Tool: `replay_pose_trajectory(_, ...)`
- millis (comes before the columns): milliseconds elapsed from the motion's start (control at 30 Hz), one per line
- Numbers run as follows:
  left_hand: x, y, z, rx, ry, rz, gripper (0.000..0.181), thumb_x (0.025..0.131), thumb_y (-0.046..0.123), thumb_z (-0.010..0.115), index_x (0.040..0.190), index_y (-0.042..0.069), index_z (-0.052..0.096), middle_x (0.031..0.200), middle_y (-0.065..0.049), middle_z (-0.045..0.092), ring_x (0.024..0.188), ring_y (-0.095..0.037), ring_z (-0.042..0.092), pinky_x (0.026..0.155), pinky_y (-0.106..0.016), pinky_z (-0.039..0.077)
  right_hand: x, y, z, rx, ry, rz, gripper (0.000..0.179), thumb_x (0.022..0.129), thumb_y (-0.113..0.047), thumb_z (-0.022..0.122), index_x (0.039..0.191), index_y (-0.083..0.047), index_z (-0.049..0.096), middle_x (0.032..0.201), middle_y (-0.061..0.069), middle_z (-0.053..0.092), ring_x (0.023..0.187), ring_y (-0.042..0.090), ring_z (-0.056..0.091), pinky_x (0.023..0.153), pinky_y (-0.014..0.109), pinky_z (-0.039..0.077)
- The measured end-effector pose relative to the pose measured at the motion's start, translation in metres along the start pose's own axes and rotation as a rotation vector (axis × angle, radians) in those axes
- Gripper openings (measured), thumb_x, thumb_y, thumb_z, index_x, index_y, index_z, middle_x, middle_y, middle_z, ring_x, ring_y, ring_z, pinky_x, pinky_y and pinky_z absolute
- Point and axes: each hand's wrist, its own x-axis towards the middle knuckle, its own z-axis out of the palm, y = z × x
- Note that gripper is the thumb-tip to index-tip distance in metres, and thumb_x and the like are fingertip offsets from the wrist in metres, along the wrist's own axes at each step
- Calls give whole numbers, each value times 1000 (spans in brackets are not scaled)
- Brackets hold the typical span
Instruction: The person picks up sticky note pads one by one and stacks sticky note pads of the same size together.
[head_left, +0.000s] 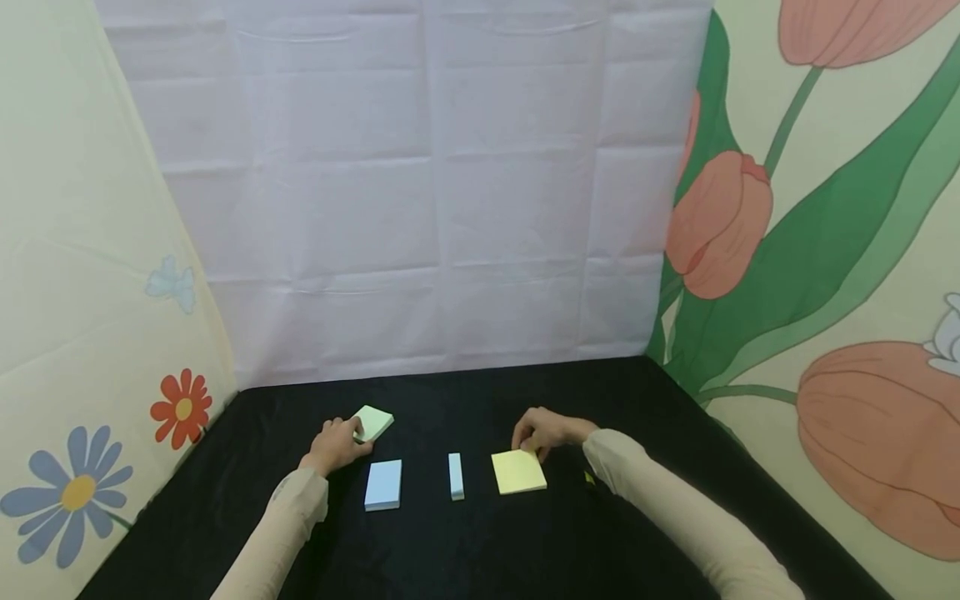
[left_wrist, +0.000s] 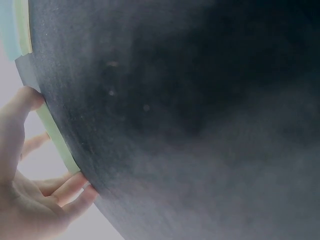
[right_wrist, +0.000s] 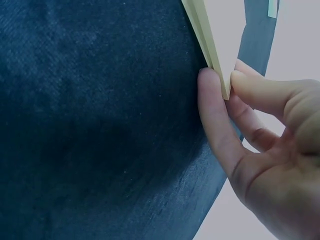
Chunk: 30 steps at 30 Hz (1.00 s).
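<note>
At the left of the table, my left hand (head_left: 335,446) grips a pale green sticky note pad (head_left: 372,422). In the left wrist view its thumb and fingers hold opposite ends of the pad's green edge (left_wrist: 59,142). My right hand (head_left: 550,430) pinches the far right corner of a square yellow sticky note pad (head_left: 517,473). The right wrist view has the thumb on the pale pad's (right_wrist: 212,47) top face and a finger at its side edge. A blue sticky note pad (head_left: 384,485) lies nearer than the green one, and a narrow light blue pad (head_left: 456,477) lies between it and the yellow one.
A black cloth (head_left: 442,550) covers the table. A small yellow-green piece (head_left: 589,478) peeks out beside the right sleeve, mostly hidden. White sheeting (head_left: 435,200) hangs behind the table, with flower-printed cloth (head_left: 750,358) on both sides.
</note>
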Motion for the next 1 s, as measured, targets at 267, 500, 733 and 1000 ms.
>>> replay_pose_trajectory(267, 0, -1, 0, -5, -2, 4, 32, 86, 25, 73, 106, 0, 63, 95, -20, 58, 89, -34, 50, 78, -52, 44, 0, 1, 0, -72, 8, -3, 8, 90, 4, 66, 90, -1, 73, 81, 1, 65, 69, 14, 63, 58, 32, 56)
replay_pose_trajectory(500, 0, -3, 1, -3, -1, 1, 33, 86, 25, 73, 106, 0, 63, 95, -20, 57, 89, -34, 50, 78, -52, 44, -6, 1, -2, -216, -14, -86, 7, 91, -4, 70, 95, -3, 75, 83, -3, 66, 68, 6, 58, 59, 24, 50)
replay_pose_trajectory(733, 1, -1, -2, -7, -1, -7, 33, 86, 25, 73, 107, 0, 63, 95, -20, 57, 89, -34, 50, 78, -52, 44, -14, 4, -3, -247, -44, -184, 20, 89, -13, 74, 105, 0, 74, 100, 2, 62, 85, 12, 57, 75, 27, 48)
replay_pose_trajectory(1000, -2, 0, -2, -12, -6, 4, 32, 87, 24, 73, 106, 1, 63, 96, -20, 57, 89, -34, 50, 78, -52, 44, -27, 3, -4, -246, -80, -165, 38, 83, -21, 81, 112, 1, 69, 102, 5, 53, 87, 18, 46, 75, 27, 39)
